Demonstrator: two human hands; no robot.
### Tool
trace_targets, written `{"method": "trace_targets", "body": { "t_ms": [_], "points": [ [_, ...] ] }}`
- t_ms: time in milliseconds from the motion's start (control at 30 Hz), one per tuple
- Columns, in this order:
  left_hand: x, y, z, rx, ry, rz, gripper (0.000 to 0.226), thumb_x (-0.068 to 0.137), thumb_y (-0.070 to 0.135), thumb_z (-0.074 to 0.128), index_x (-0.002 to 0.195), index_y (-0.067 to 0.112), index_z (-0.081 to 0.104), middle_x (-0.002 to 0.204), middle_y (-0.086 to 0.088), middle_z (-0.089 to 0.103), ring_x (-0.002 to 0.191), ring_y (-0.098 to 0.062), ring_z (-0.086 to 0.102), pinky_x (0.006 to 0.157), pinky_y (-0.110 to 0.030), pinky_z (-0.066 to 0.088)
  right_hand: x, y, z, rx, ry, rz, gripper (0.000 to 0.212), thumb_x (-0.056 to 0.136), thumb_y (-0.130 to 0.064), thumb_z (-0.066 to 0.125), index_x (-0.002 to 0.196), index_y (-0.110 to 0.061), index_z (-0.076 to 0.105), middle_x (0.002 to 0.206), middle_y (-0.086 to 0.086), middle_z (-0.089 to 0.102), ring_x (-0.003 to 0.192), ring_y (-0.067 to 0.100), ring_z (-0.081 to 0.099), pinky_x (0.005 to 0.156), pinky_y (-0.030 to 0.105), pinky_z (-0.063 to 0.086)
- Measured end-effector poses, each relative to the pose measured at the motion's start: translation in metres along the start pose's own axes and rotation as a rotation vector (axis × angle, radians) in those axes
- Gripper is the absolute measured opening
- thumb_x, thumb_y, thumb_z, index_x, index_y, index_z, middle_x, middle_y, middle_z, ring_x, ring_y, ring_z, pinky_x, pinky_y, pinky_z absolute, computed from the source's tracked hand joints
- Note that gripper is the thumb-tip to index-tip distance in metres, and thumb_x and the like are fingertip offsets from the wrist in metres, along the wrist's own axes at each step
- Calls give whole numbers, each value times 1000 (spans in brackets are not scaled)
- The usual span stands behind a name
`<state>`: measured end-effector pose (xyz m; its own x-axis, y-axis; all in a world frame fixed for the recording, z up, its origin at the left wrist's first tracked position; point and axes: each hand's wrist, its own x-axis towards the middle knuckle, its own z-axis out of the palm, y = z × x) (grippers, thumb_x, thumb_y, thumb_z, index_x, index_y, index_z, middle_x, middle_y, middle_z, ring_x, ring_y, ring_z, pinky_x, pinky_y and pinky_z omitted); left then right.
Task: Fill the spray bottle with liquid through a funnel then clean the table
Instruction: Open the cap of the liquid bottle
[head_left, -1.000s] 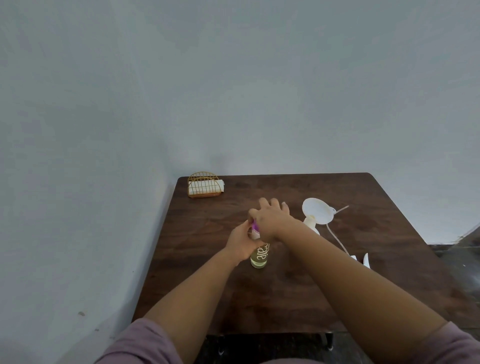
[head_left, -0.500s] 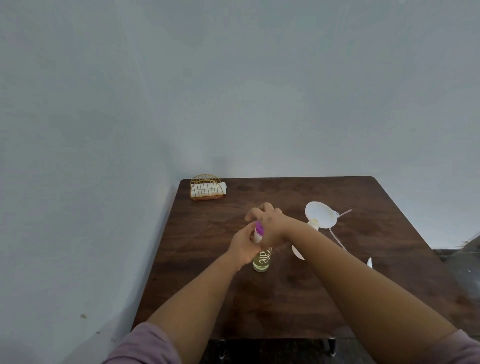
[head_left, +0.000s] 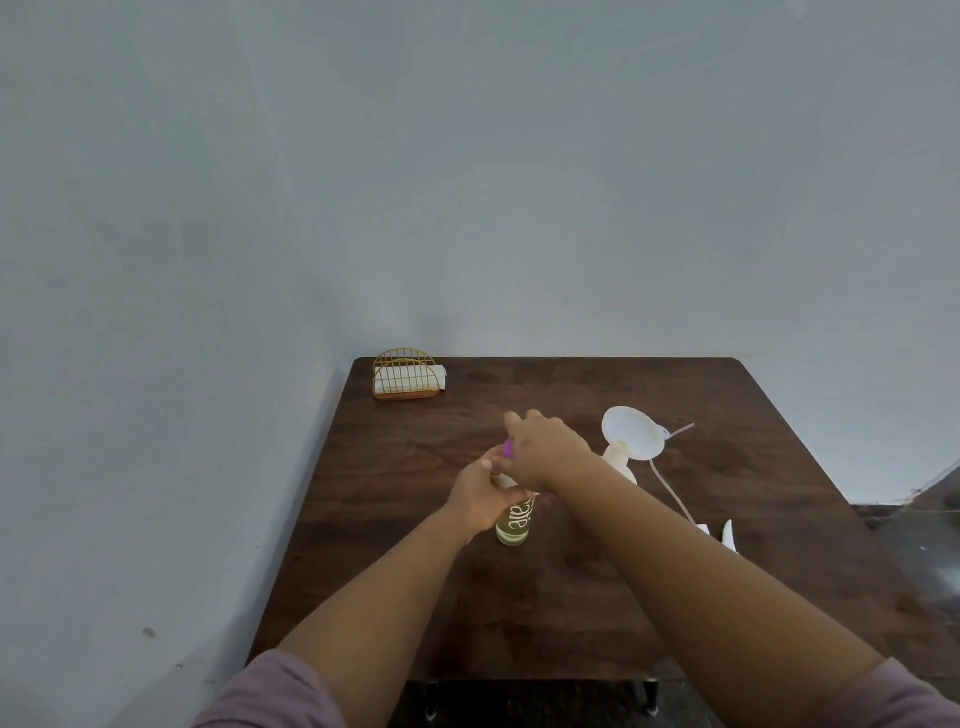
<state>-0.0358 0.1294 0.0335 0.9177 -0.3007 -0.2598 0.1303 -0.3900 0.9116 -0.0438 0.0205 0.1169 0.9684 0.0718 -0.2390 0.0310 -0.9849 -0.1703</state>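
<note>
Spray bottle (head_left: 515, 522): stood upright near the middle of the table (head_left: 415, 613), a clear round cylinder with yellowish liquid showing through and white lettering down its side.
Cap: a small purple cap (head_left: 507, 448) showed at the bottle's top, between the two hands; whether it was seated or lifted clear could not be told.
Left hand (head_left: 480, 496): fingers wrapped round the upper part of the bottle, steadying it.
Right hand (head_left: 543, 449): curled over the purple cap from above, apparently gripping it, though the fingertips were hidden.
Funnel (head_left: 631, 434): white smooth plastic, wide round mouth, sitting on a white bottle (head_left: 621, 462) just beside the right forearm.
Tube (head_left: 670, 483): thin pale line trailing across the table from the funnel toward white pieces near the right edge.
Table surface: dark wood with visible grain, flat, rounded corners.
Holder (head_left: 408, 375): gold wire, arched, with folded white napkins, in the far left corner, well apart.
Risk, tipping: the bottle looked narrow and tall; a hard twist with a loose left grip could tip it and spill liquid.
Risk, knock: the right forearm passed close to the funnel, so a sideways swing could topple it.
Risk, slip: smooth wet plastic could slide in the fingers.
</note>
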Motion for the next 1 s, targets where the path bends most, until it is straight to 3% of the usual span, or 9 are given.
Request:
{"method": "trace_targets", "body": {
  "t_ms": [67, 167, 300, 400, 500, 667, 800, 933, 1000],
  "points": [
    [-1, 1, 0, -4, -9, -11, 66, 80, 11, 78, 136, 29, 49, 120, 1, 64, 117, -18, 56, 93, -26, 51, 1, 1, 6, 3, 16, 46, 45, 92, -47, 54, 121, -14, 46, 120, 11, 50, 109, 33, 54, 80, 38, 44],
    [-1, 1, -1, 95, 1, -15, 69, 78, 19, 80, 138, 31, 47, 122, 8, 61, 117, -15, 54, 102, -34, 46, 3, 0, 5, 8, -30, 9, 37, 91, -28, 58, 122, -13, 45, 121, 11, 45, 107, 35, 56, 77, 37, 45],
    [-5, 3, 0, 91, 5, -8, 68, 82, 21, 76, 141, 29, 44, 130, 2, 58, 119, -15, 50, 93, -28, 43, 4, 5, -4, -8, -102, -93, 52, 81, -6, 67, 125, -20, 45, 120, 6, 39, 103, 32, 57, 75, 35, 48],
    [-7, 7, -3, 60, -31, -21, 67, 83, 18, 75, 140, 27, 43, 126, 2, 58, 113, -12, 50, 89, -27, 42, -1, 7, -9, -11, -121, -141, 59, 78, 3, 68, 125, -25, 46, 121, 5, 32, 94, 29, 55, 70, 30, 44],
    [-7, 9, -4, 45, -44, -24, 63, 81, 18, 76, 137, 25, 46, 117, 5, 59, 109, -12, 52, 86, -27, 42, -3, 12, -11, 20, -95, -157, 61, 78, 6, 67, 125, -27, 46, 123, 6, 32, 97, 29, 56, 72, 29, 45],
    [-8, 4, 2, -72, 13, -25, 55, 78, 18, 80, 125, 29, 54, 118, 4, 64, 110, -16, 57, 90, -32, 50, -8, 30, -4, 213, 30, -197, 56, 76, 2, 70, 119, -26, 46, 116, 2, 40, 90, 19, 52, 70, 23, 42],
    [-9, -1, 11, -158, 106, -28, 56, 75, 22, 83, 122, 32, 54, 110, 9, 64, 107, -13, 58, 96, -39, 51, -17, 52, 10, 490, 203, -189, 45, 72, -10, 74, 99, -30, 45, 104, -4, 50, 90, 17, 53, 64, 14, 38],
    [-7, -6, 22, -163, 173, -10, 57, 68, 26, 88, 113, 33, 53, 110, 7, 65, 105, -13, 59, 94, -41, 52, -35, 76, 53, 719, 446, -84, 49, 67, -28, 85, 95, -28, 44, 96, -9, 54, 88, 13, 57, 67, 20, 52],
    [-6, -11, 27, -141, 209, -1, 57, 66, 27, 89, 109, 34, 53, 112, 7, 64, 108, -15, 59, 95, -43, 52, -47, 86, 80, 777, 526, -33, 54, 66, -33, 86, 101, -23, 46, 98, -10, 53, 89, 8, 56, 69, 18, 51]
  ]
}}
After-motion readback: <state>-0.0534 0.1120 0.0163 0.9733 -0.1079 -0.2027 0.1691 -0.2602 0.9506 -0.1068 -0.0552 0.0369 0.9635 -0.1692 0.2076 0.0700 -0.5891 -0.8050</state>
